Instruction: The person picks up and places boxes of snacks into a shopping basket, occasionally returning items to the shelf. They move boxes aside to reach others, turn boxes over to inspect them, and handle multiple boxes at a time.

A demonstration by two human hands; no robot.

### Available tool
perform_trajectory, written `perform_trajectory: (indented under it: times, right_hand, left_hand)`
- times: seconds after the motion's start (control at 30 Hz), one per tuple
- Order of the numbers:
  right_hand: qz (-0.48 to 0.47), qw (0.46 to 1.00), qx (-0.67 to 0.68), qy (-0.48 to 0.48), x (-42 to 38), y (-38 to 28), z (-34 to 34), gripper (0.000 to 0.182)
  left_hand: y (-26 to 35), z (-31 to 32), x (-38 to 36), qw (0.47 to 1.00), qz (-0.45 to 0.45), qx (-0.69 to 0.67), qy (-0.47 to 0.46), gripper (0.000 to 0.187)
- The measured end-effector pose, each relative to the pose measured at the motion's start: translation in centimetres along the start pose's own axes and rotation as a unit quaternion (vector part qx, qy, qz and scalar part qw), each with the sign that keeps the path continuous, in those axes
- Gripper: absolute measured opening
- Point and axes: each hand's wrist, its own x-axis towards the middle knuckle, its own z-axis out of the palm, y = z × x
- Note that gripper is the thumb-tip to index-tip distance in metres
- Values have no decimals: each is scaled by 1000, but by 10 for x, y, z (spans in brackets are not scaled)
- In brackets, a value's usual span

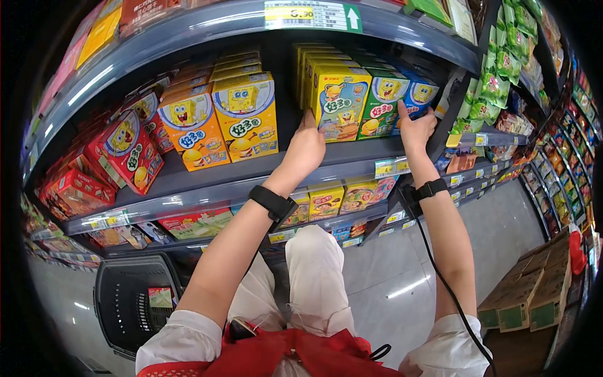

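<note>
A yellow snack box (339,103) with a cartoon figure stands upright at the front of a row on the middle shelf. My left hand (306,149) is against its lower left side, fingers stretched upward and partly hidden. Beside it stand a green snack box (380,103) and a blue snack box (422,94), each fronting its own row. My right hand (417,131) is around the lower front of the blue box, thumb on the left near the green box and fingers at the right side. All three boxes rest on the shelf.
Orange boxes (193,132) and yellow-orange boxes (245,116) stand left of a dark gap; red boxes (129,151) lean farther left. A price-tagged shelf edge (169,202) runs below. A dark basket (135,264) is at lower left, cardboard cartons (531,283) at lower right. Green packets (493,88) hang right.
</note>
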Motion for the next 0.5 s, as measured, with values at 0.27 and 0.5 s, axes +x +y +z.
perform_trajectory:
  times: [0.27, 0.5]
  right_hand:
    - [-65, 997, 52, -3, -9, 17, -3, 93]
    - [-167, 962, 156, -150, -91, -18, -67, 68]
  left_hand:
    - [24, -17, -21, 996, 70, -1, 61, 50]
    - [5, -168, -66, 925, 193, -35, 324, 55]
